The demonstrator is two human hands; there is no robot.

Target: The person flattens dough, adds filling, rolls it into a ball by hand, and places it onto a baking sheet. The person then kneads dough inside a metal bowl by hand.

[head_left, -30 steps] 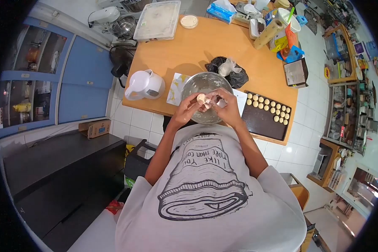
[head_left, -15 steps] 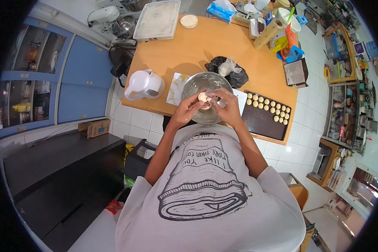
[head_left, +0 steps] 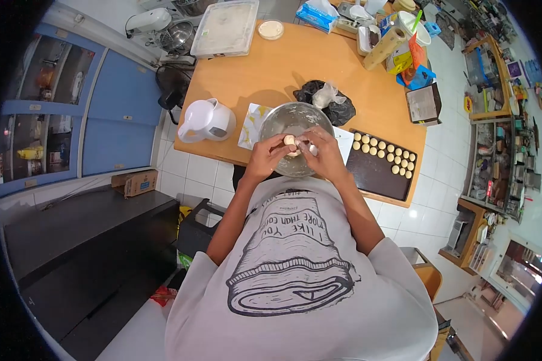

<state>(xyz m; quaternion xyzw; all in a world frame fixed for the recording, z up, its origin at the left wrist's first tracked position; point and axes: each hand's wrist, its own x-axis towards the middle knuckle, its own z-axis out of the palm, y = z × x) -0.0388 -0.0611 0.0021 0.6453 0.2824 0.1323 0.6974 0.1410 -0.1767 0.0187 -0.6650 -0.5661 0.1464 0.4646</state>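
Note:
A small pale dough piece (head_left: 289, 140) is held between my two hands over the metal bowl (head_left: 271, 123). My left hand (head_left: 267, 157) grips it with thumb and fingers from the left. The fingers of my right hand (head_left: 324, 155) are pinched together against its right side; a small whitish bit shows by them, too small to name. More pale dough shows just below the held piece. Right of the bowl, a dark tray (head_left: 370, 174) bears several round dough balls (head_left: 381, 154) along its far and right sides.
A white jug (head_left: 208, 121) stands left of the bowl on the wooden table (head_left: 235, 81). Behind the bowl lies a black plastic bag (head_left: 341, 113). A lidded plastic container (head_left: 226, 29) and a small round tub (head_left: 271, 30) sit at the far left; packages and a film roll (head_left: 384, 49) are far right.
Both hands stay over the bowl, with small finger movements around the dough piece. The fingers of my right hand have drawn closer to it.

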